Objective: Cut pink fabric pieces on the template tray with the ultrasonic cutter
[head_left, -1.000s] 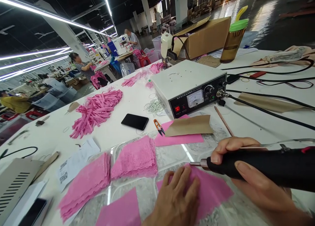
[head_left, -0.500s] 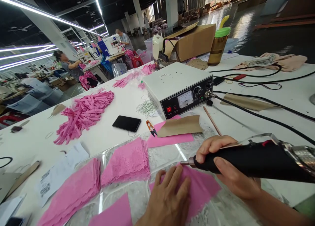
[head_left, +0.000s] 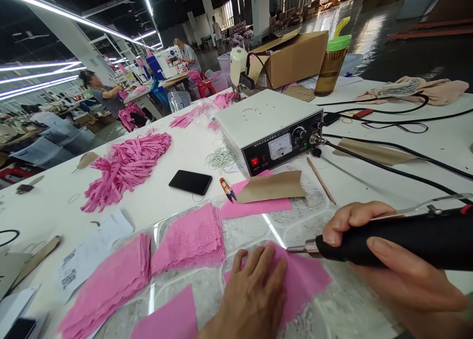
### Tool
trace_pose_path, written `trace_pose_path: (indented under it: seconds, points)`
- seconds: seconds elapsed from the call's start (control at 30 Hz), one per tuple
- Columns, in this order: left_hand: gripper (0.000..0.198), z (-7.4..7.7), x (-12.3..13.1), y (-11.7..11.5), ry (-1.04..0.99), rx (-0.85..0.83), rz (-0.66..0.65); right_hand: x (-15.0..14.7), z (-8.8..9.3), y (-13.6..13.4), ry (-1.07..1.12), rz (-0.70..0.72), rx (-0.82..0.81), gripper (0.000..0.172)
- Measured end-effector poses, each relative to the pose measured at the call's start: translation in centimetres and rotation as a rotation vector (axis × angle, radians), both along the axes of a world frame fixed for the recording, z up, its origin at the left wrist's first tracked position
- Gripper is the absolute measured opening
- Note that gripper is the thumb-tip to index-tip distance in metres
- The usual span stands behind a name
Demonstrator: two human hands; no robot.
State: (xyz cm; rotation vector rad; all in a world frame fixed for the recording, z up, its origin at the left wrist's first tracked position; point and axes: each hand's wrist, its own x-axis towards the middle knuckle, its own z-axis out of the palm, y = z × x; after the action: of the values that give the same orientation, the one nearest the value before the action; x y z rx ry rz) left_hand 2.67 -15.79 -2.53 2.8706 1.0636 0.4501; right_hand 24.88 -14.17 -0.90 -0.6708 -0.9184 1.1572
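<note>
My left hand [head_left: 248,292] lies with fingers spread on a pink fabric piece [head_left: 301,282], pressing it down. My right hand [head_left: 410,277] is wrapped round the thick black barrel of an ultrasonic hand tool [head_left: 439,238]. The tool's slim metal tip points left, at the upper edge of the fabric beside my left fingertips; whether it touches cannot be made out. Left of my hands rest one stack of pink lace-edged pieces [head_left: 190,238] and another pink stack [head_left: 111,289]. A single pink piece [head_left: 168,317] lies nearer me.
A white control box [head_left: 264,124] with a lit red switch feeds a black cable [head_left: 399,179] running right. Around it are orange thread snips [head_left: 227,189], a phone [head_left: 190,182], tan paper [head_left: 271,186], a pencil [head_left: 321,181], pink strips [head_left: 127,169] and a drink bottle [head_left: 330,65].
My right hand has drawn the tool to the right, its tip shifting right along the fabric's upper edge. My left hand stays almost in place on the fabric.
</note>
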Motion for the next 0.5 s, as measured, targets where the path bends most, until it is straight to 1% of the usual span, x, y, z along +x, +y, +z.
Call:
trace_pose_path:
  seconds: [0.13, 0.3, 0.5]
  points:
    - [0.033, 0.18, 0.13, 0.05, 0.001, -0.005, 0.004, -0.15, 0.27, 0.14, -0.029, 0.02, 0.03, 0.008]
    - [0.034, 0.28, 0.05, 0.21, -0.003, 0.009, -0.01, -0.08, 0.48, 0.41, -0.131, 0.065, 0.068, 0.005]
    - [0.035, -0.27, -0.12, 0.21, -0.01, 0.038, -0.012, -0.07, 0.72, 0.64, -0.103, 0.024, 0.104, 0.004]
